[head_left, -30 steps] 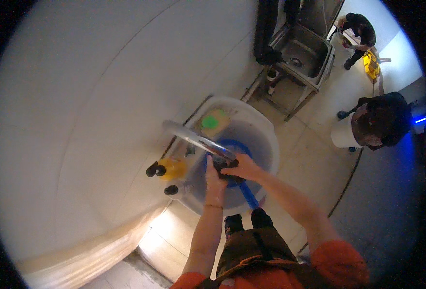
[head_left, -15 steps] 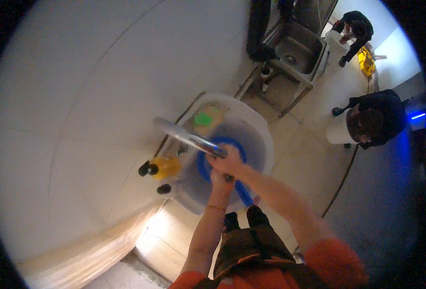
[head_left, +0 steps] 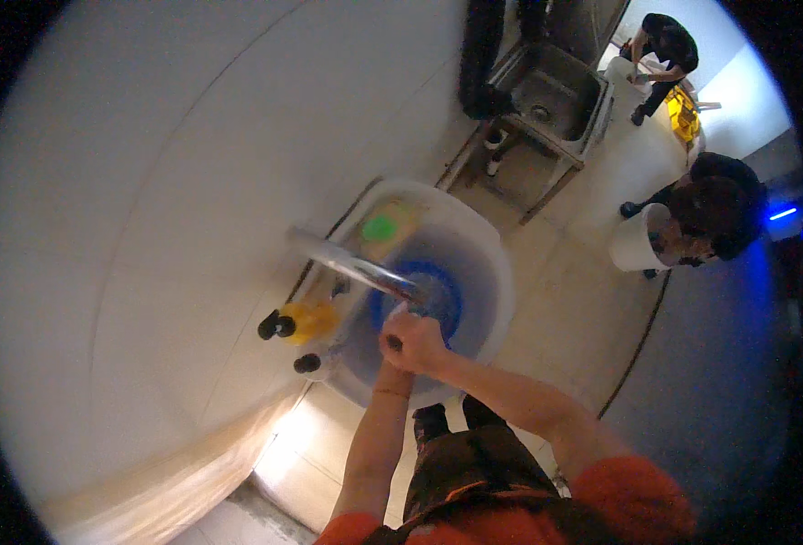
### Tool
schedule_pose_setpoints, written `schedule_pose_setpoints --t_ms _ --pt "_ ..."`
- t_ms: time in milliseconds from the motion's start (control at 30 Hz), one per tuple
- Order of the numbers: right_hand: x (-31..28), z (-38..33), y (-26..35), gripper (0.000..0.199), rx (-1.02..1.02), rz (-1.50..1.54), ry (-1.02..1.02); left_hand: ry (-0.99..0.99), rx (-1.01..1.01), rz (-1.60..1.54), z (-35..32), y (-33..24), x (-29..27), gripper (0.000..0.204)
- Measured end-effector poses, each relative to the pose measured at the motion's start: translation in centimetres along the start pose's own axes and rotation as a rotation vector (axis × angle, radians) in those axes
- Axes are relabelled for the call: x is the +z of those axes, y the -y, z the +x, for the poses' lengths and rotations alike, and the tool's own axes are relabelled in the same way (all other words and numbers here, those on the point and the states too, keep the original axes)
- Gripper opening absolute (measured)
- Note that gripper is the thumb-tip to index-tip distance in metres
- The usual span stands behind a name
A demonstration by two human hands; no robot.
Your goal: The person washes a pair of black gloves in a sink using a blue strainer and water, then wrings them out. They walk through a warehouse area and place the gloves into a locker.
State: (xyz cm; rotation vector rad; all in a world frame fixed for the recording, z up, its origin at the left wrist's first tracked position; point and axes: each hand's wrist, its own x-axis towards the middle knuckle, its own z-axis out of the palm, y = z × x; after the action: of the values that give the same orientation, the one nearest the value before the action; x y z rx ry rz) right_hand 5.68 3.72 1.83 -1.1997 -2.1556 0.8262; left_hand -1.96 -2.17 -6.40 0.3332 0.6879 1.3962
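Leaning over the washbasin [head_left: 505,291], the person brought both bare hands together above its bowl, near the side closest to the body. The right hand [head_left: 419,340] lay over the left hand [head_left: 396,366], its fingers curled in a narrow bend. A small dark spot showed at that curl; I could not tell whether it was a held object or the hollow of the hand. The left hand was mostly hidden underneath, so its state could not be told.

A chrome faucet [head_left: 356,263] reached over the washbasin from its wall side, its tip just beyond the hands. Inside the washbasin sat a blue round vessel [head_left: 457,292], partly covered by the faucet and the hands. A green item [head_left: 379,228] rested on the washbasin's far ledge. At the washbasin's left side stood a yellow bottle [head_left: 314,322] with a black top and, nearer the person, a black cap [head_left: 307,363].

Beyond the washbasin was a metal sink [head_left: 551,95] on legs. Well to its right, a co-worker [head_left: 727,209] bent beside a white bucket [head_left: 633,243].
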Motion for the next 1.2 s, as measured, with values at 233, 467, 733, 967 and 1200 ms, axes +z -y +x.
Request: schedule_pose_setpoints --t_ms 233,467,733,967,1200 --pt "-2.7 6.7 -7.6 0.024 0.264 0.337 0.073 -0.467 -0.303 0.001 2.8 -4.4 9.1 0.025" --pt "-11.6 6.8 -5.7 0.020 0.470 0.804 0.901 -0.377 -0.410 0.282 1.1 -7.1 9.6 0.018" --pt "-12.8 2.9 -8.2 0.028 0.439 0.418 0.972 -0.353 0.197 0.288 -0.2 -6.5 10.9 0.033" --pt "-11.7 1.8 -5.3 0.026 0.489 1.165 0.283 -0.322 -0.055 -0.110 2.4 -2.4 3.9 0.033" --pt "-5.1 -3.5 3.1 0.019 -0.156 -0.147 0.234 0.171 -0.213 -0.713 2.9 -0.3 1.6 0.031"
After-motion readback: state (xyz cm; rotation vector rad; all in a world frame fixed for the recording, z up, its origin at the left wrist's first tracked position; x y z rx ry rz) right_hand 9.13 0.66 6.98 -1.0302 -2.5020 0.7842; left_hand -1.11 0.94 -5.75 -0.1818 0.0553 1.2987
